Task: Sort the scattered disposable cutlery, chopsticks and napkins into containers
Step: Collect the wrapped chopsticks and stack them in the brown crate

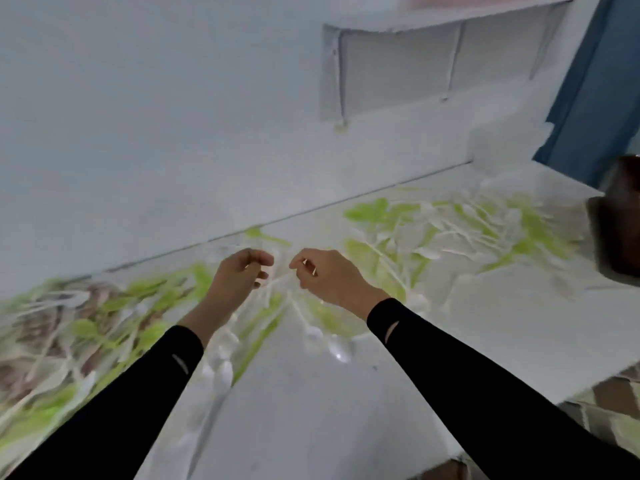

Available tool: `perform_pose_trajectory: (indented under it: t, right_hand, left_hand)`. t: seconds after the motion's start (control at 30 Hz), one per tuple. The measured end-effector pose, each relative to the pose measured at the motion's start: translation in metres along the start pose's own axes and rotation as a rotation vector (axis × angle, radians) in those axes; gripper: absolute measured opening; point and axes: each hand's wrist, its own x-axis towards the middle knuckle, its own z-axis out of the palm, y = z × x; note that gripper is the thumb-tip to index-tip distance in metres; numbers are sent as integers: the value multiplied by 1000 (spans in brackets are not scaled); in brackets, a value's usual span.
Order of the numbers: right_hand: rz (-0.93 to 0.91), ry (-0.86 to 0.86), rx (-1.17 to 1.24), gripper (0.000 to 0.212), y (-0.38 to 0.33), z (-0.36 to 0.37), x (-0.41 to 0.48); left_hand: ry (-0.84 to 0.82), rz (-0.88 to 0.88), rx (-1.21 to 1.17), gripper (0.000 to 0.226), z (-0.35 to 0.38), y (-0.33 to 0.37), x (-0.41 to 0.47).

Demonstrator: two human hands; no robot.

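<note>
Spoons (341, 351) just below the grip: white plastic, glossy, with bright glints on the bowls. Cutlery (460, 230) right of the grip: white and pale green plastic, smooth; sheen lost in blur. Table (311, 410) beneath the grip: white, smooth, matt. Sleeves (450, 375) behind the grip: black cloth, matt, each with one pale shiny strip. Pot (623, 216) far right of the grip: dark brown, material unclear.
</note>
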Motion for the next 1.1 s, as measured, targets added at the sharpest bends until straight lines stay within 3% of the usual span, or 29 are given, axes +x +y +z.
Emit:
perform_pose_trajectory:
  t: [0.23, 0.47, 0.57, 0.73, 0.87, 0.93, 1.1]
  right_hand:
    - [-232, -300, -1, 20, -108, 130, 17]
    - [-421, -563, -69, 28, -155, 224, 19]
    - [-498, -641, -137, 23, -161, 260, 17]
    - [-621, -736, -295, 36, -160, 299, 21]
    - [-779, -708, -509, 42, -160, 312, 33]
    - [-838, -699, -603, 40, -157, 314, 39]
    - [-928, -654, -629, 22, -164, 327, 45]
  left_hand:
    - [359, -173, 51, 34, -164, -67, -84]
    - [555, -328, 189, 31, -238, -122, -173]
    - [593, -418, 294, 32, -250, -145, -206]
    - [682, -519, 504, 22, -268, -186, -251]
    - [738, -629, 683, 51, -289, -210, -280]
    - [692, -697, 723, 63, -300, -217, -292]
    - [573, -624, 886, 27, -326, -229, -309]
